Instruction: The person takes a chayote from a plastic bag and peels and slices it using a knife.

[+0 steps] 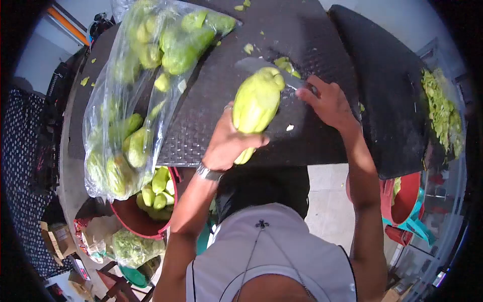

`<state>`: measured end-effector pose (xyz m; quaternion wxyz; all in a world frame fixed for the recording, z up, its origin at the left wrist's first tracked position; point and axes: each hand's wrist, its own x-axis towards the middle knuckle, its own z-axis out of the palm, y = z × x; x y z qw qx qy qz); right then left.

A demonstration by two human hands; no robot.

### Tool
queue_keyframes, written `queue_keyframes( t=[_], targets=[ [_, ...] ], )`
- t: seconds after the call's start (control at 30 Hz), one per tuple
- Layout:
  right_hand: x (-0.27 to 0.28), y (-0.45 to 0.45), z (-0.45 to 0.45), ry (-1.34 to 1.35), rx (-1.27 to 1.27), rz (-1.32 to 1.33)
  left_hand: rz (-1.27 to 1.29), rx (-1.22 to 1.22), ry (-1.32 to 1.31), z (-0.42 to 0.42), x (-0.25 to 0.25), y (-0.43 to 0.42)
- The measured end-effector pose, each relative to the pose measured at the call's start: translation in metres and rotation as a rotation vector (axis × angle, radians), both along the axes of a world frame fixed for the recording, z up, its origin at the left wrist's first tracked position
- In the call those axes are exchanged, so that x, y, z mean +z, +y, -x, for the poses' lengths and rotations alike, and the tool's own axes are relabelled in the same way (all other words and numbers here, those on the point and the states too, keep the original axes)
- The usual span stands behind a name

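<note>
My left hand (229, 141) is wrapped round the lower part of a large, pale green, ribbed vegetable (257, 100), held tilted above the dark woven tabletop (201, 110). To the right, my right hand (327, 100) grips a knife (256, 64) by its handle. The blade points left and passes behind the top of the vegetable. Green trimmings (286, 65) lie on the table by the blade, and a small white scrap (290, 128) lies between my hands.
Clear plastic bags (146, 65) with several green vegetables cover the table's left side. Below them stands a red bucket (136, 219) of cut pieces. A second red bucket (406, 201) is at the lower right, and leafy greens (443, 108) are at the far right.
</note>
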<state>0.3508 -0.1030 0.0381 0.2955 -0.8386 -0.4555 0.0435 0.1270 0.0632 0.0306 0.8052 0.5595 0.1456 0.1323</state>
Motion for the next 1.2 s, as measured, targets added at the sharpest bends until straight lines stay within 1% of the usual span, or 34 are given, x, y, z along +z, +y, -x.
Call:
queue_keyframes(
  t=[0.07,0.13,0.2,0.23,0.27,0.3,0.37,0.4,0.5,0.6,0.63,0.67,0.8,0.87,0.9,0.93,0.97,1.0,1.07,1.1,1.2],
  targets=[
    [-0.002,-0.015,-0.023,-0.101,0.037,0.054,0.015,-0.062,0.068,0.000,0.002,0.010],
    [0.002,-0.016,-0.021,-0.009,-0.008,0.103,0.042,-0.072,0.116,0.007,0.001,0.012],
    [0.012,-0.014,-0.014,0.246,-0.164,0.117,0.049,-0.057,0.114,0.008,0.003,0.019],
    [0.014,-0.013,-0.012,0.298,-0.178,0.099,0.049,-0.052,0.106,0.006,0.005,0.023],
    [0.016,-0.013,-0.009,0.350,-0.193,0.081,0.032,0.020,-0.016,0.009,0.005,0.023],
    [0.015,-0.015,-0.002,0.412,-0.210,0.068,-0.095,0.026,-0.050,0.008,0.005,0.028],
    [0.020,-0.018,0.016,0.403,-0.088,-0.072,-0.343,0.047,-0.113,0.007,0.006,0.037],
    [0.026,-0.017,0.023,0.391,-0.021,-0.146,-0.385,0.028,-0.074,0.007,0.011,0.037],
    [0.054,-0.016,0.046,0.208,0.257,-0.154,-0.554,-0.073,-0.133,0.005,-0.012,0.045],
    [0.057,-0.008,0.056,0.126,0.358,-0.187,-0.567,-0.129,-0.155,0.006,-0.018,0.035],
    [0.060,-0.009,0.057,0.116,0.365,-0.166,-0.267,-0.179,-0.064,0.004,-0.018,0.032],
    [0.065,-0.010,0.058,0.103,0.376,-0.146,0.037,-0.178,0.033,0.002,-0.017,0.029],
    [0.064,-0.010,0.058,0.104,0.423,-0.134,0.462,-0.105,0.217,-0.014,-0.029,0.038],
    [0.061,-0.010,0.054,0.104,0.469,-0.133,0.382,-0.055,0.283,-0.012,-0.026,0.037],
    [0.059,-0.010,0.049,0.103,0.494,-0.132,0.195,-0.024,0.298,-0.008,-0.009,0.033],
    [0.053,-0.011,0.038,0.134,0.440,-0.072,-0.278,-0.123,0.110,-0.001,-0.012,0.037],
    [0.043,-0.014,0.022,0.170,0.382,-0.015,-0.739,-0.087,-0.089,0.005,-0.015,0.041],
    [0.034,-0.018,0.008,0.200,0.324,0.042,-0.720,-0.060,-0.125,0.008,-0.017,0.043],
    [0.009,-0.030,-0.019,0.231,0.246,0.069,-0.678,-0.036,-0.208,0.010,-0.015,0.045],
    [0.007,-0.031,-0.022,0.249,0.208,0.087,-0.683,-0.033,-0.173,0.009,-0.011,0.046],
    [0.007,-0.035,-0.019,0.357,0.115,0.017,-0.719,-0.003,-0.061,0.007,0.001,0.046]
  ],
)
